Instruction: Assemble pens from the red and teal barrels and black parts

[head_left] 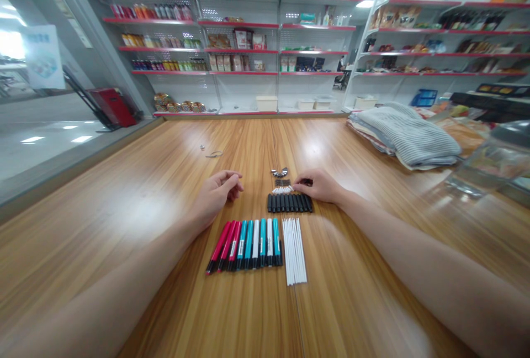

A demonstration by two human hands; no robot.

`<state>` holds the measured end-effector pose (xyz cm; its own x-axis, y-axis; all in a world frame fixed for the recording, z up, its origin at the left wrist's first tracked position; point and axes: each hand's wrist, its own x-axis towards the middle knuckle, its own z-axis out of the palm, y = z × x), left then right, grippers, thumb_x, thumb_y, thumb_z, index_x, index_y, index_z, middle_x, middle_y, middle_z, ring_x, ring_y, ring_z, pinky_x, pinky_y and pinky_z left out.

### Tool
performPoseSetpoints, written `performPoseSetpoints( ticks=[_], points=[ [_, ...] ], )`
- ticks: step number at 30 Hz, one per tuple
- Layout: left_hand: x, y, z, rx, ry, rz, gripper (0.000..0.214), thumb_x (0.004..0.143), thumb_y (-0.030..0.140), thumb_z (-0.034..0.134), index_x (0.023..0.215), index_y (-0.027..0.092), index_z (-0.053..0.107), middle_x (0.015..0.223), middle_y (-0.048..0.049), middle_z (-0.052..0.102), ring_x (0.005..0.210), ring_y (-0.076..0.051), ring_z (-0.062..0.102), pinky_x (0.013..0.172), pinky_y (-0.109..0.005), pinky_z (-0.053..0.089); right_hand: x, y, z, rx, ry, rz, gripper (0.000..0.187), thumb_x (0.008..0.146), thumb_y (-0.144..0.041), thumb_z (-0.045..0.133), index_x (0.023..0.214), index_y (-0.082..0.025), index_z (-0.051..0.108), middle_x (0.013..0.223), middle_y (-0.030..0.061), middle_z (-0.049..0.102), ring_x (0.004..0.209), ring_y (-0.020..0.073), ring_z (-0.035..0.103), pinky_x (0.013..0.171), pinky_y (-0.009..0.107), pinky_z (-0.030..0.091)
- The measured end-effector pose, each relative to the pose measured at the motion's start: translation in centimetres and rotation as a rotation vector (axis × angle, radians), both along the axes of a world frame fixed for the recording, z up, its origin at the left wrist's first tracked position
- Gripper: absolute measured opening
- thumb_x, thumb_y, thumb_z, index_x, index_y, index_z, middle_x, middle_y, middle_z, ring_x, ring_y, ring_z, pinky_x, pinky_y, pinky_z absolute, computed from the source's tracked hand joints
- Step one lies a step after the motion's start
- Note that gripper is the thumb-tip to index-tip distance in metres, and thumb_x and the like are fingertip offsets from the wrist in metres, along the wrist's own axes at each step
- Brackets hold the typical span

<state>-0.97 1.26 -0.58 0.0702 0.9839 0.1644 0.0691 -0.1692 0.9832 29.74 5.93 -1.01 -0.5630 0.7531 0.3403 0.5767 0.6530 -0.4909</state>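
On the wooden table lie rows of pen parts. A row of red, teal and white pen barrels sits nearest me, with several thin white refills to its right. Behind them is a row of black caps, then small white and dark pieces and some metal springs. My right hand rests at the right end of the small pieces, fingers pinched on a dark piece I cannot make out. My left hand lies on the table left of the black caps, fingers loosely curled, nothing visible in it.
A stack of folded grey and striped cloths lies at the right of the table. A clear plastic container stands at the far right. Small metal bits lie farther back on the left. Shop shelves with goods line the back wall.
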Motion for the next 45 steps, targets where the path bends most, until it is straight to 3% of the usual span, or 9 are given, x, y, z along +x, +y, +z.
performPoseSetpoints(
  ticks=[16, 20, 23, 26, 32, 36, 45],
  points=[
    [0.2, 0.1, -0.1, 0.026, 0.035, -0.020, 0.029, 0.086, 0.042, 0.056, 0.097, 0.015, 0.060, 0.074, -0.0033, 0.064, 0.057, -0.011, 0.053, 0.051, -0.022, 0.039, -0.3, -0.4, 0.3, 0.021, 0.024, -0.004, 0.020, 0.084, -0.031, 0.057, 0.085, -0.018, 0.072, 0.074, 0.0024, 0.067, 0.064, 0.0121, 0.056, 0.061, 0.024, 0.038],
    [0.2, 0.1, -0.1, 0.021, 0.024, -0.014, 0.030, 0.084, 0.043, 0.058, 0.096, 0.015, 0.060, 0.074, -0.0035, 0.064, 0.057, -0.011, 0.054, 0.051, -0.022, 0.039, -0.3, -0.4, 0.5, 0.044, 0.218, -0.111, 0.025, 0.086, -0.032, 0.053, 0.095, -0.016, 0.070, 0.073, 0.0023, 0.063, 0.062, 0.0113, 0.052, 0.059, 0.024, 0.039],
    [0.2, 0.0, 0.0, 0.017, 0.016, -0.012, 0.030, 0.082, 0.042, 0.059, 0.096, 0.015, 0.061, 0.073, -0.0034, 0.064, 0.057, -0.011, 0.054, 0.051, -0.022, 0.039, -0.1, 0.3, 0.3, -0.069, 0.492, -0.212, 0.036, 0.088, -0.041, 0.050, 0.103, -0.014, 0.067, 0.075, 0.0024, 0.061, 0.060, 0.0105, 0.052, 0.055, 0.023, 0.040],
    [0.3, -0.1, 0.1, 0.012, 0.003, -0.001, 0.031, 0.081, 0.043, 0.061, 0.094, 0.015, 0.061, 0.072, -0.0035, 0.065, 0.056, -0.011, 0.054, 0.050, -0.022, 0.039, 0.4, 1.2, 0.1, -0.135, 0.683, -0.330, 0.046, 0.086, -0.052, 0.050, 0.096, -0.012, 0.070, 0.075, 0.0031, 0.060, 0.058, 0.0098, 0.051, 0.052, 0.022, 0.041],
    [0.3, -0.1, 0.2, 0.016, 0.012, -0.004, 0.031, 0.082, 0.043, 0.060, 0.094, 0.014, 0.061, 0.072, -0.0033, 0.064, 0.055, -0.010, 0.055, 0.049, -0.022, 0.039, 0.8, 1.6, -0.1, -0.199, 0.652, -0.413, 0.061, 0.083, -0.066, 0.045, 0.085, -0.012, 0.074, 0.048, -0.0036, 0.039, 0.044, 0.0094, 0.039, 0.044, 0.024, 0.034],
    [0.3, -0.2, 0.2, 0.020, 0.025, -0.005, 0.030, 0.082, 0.042, 0.060, 0.095, 0.014, 0.061, 0.072, -0.0032, 0.064, 0.056, -0.010, 0.054, 0.050, -0.022, 0.040, 0.6, 1.5, -0.1, -0.167, 0.601, -0.422, 0.060, 0.083, -0.067, 0.046, 0.081, -0.014, 0.074, 0.048, -0.0029, 0.044, 0.043, 0.0086, 0.040, 0.044, 0.024, 0.031],
    [0.3, -0.2, -0.1, 0.032, 0.037, -0.004, 0.031, 0.083, 0.043, 0.059, 0.095, 0.015, 0.062, 0.072, -0.0038, 0.064, 0.057, -0.011, 0.054, 0.051, -0.022, 0.040, 0.3, 1.3, 0.3, -0.109, 0.723, -0.432, 0.055, 0.079, -0.065, 0.054, 0.078, -0.013, 0.071, 0.054, 0.0010, 0.055, 0.046, 0.0096, 0.046, 0.043, 0.023, 0.033]
  ],
)
